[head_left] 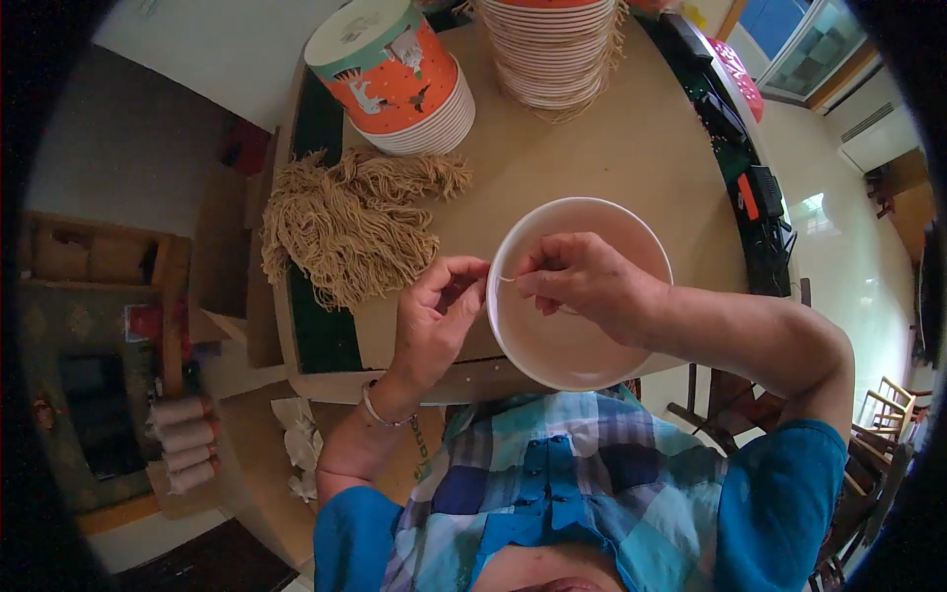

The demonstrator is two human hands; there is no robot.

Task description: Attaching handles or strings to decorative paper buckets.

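Note:
A white-lined paper bucket rests in front of me, its mouth facing up. My right hand reaches inside it, thumb and fingers pinching a thin light cord by the left wall. A short end of cord shows below those fingers. Against the outside of the same wall, my left hand is closed with its fingertips at the rim; whatever it pinches is hidden. Left of the bucket lies a heap of tan cords, a little beyond my left hand.
Upside-down orange and green printed buckets stand nested at the far left of the cardboard-covered table. A taller stack of buckets rises at the far middle. Black devices with cables line the right edge. Cardboard boxes stand to the left.

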